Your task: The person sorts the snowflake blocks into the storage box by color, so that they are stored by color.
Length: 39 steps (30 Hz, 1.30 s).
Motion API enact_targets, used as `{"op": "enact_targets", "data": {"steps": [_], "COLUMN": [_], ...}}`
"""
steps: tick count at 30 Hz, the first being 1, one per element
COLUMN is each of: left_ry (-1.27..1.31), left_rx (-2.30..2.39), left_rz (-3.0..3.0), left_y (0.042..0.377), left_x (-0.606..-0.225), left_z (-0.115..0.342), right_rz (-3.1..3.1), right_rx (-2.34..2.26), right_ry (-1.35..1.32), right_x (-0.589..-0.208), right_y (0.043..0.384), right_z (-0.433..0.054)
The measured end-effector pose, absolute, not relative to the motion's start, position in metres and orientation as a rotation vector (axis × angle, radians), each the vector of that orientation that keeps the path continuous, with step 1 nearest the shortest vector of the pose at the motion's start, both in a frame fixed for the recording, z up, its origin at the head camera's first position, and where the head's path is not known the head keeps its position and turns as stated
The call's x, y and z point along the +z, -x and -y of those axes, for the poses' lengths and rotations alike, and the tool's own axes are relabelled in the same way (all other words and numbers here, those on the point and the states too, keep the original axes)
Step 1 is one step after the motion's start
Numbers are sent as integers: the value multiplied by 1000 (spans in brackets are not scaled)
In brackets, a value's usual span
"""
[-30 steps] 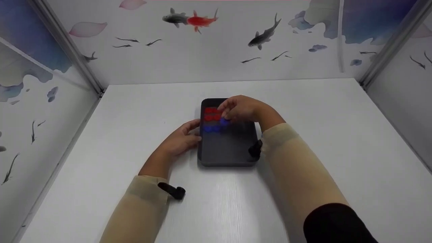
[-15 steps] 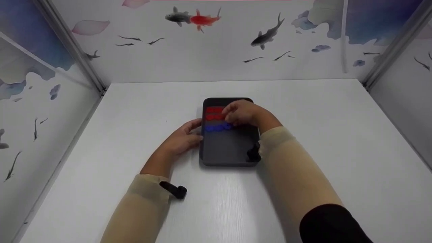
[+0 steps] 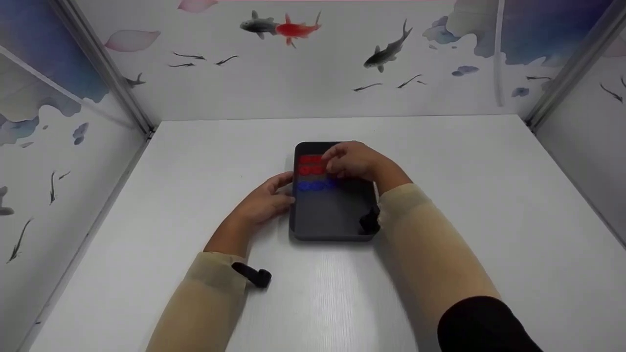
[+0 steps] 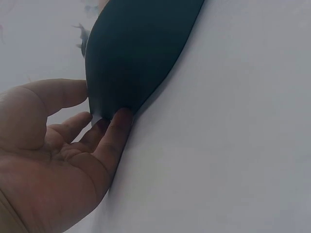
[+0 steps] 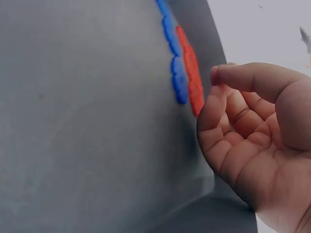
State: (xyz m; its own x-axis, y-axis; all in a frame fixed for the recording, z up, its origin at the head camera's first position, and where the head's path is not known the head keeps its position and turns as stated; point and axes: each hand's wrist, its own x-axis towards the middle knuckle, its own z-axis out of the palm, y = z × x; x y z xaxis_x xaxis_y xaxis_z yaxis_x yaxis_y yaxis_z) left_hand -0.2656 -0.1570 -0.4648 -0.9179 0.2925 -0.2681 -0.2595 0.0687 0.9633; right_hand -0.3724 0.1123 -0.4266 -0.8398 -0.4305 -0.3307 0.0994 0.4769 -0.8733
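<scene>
A dark grey tray [image 3: 332,215] holds small scalloped pieces in rows on its floor. Toward the far end lie two rows of red pieces [image 3: 311,165], and nearer is a row of blue pieces [image 3: 315,186]. My left hand [image 3: 266,200] touches the tray's left wall with thumb and fingertips; the left wrist view shows the fingers against its dark outer side. Over the tray's far right part is my right hand [image 3: 354,161], loosely curled, thumb close to index. In the right wrist view, I see no piece between its fingers; the blue row [image 5: 180,80] lies beside them.
The tray stands on a white table [image 3: 313,293]. A back wall [image 3: 332,93] with printed fish closes off the far side, and panels rise at left and right. Each sleeve carries a black wrist camera [image 3: 254,275].
My right hand lowered a blue piece to the end of the blue row, then let it go and rose slightly. My left hand has stayed at the tray's left wall.
</scene>
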Motion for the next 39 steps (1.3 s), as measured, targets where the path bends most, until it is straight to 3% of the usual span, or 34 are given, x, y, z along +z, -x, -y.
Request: {"op": "enact_targets", "data": {"steps": [9, 16, 39], "left_ry": [-36, -52, -1], "left_rx": [1897, 1891, 1876], "left_rz": [-1971, -1967, -1991], "left_y": [265, 266, 264], "left_x": [-465, -465, -464], "left_z": [157, 158, 156], "right_rz": [-2169, -2202, -2361], "right_rx": [-1578, -1680, -1447], "right_ry": [413, 363, 138], "right_x": [-398, -390, -424], "right_y": [364, 347, 327], "right_z": [-132, -164, -263]}}
